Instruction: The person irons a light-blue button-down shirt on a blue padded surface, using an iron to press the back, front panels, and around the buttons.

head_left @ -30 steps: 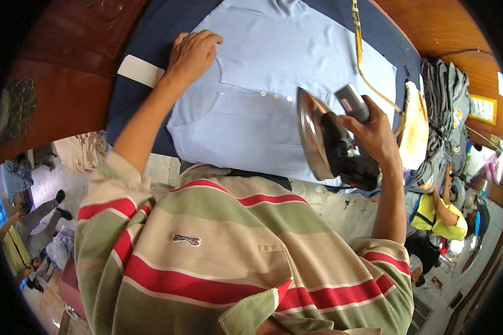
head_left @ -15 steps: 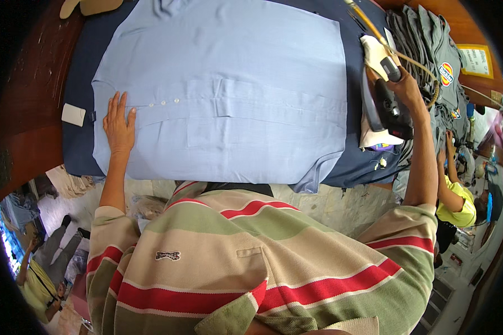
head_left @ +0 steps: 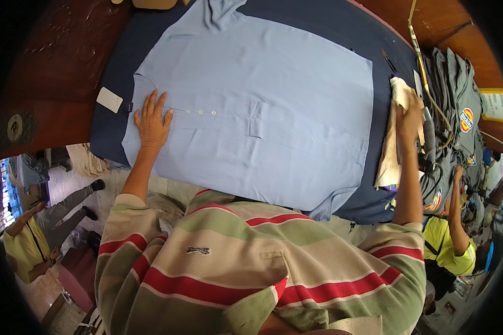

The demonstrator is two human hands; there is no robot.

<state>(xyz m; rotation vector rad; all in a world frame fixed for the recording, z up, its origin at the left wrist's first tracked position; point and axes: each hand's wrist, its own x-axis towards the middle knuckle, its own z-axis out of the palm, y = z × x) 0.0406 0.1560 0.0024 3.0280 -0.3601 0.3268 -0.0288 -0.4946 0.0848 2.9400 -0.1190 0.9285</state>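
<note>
**Blue shirt spread flat on the padded board**

While the left hand (head_left: 152, 121) lies open and flat, fingers spread, on the pale blue button-front cotton shirt (head_left: 262, 106), the garment covers most of the dark navy padded ironing surface (head_left: 341, 33), its chest pocket and small white buttons facing up. The right hand (head_left: 409, 114) rests on a cream folded cloth (head_left: 390, 156) at the board's right edge; its grip cannot be made out.

- The left hand (head_left: 152, 121) lies flat, palm down, fingers spread and pointing away from the body.
- The left forearm runs straight back to a striped sleeve.
- The right hand (head_left: 409, 120) is stretched far out to the right, fingers curled downward.
- The right arm is nearly fully extended.
</note>
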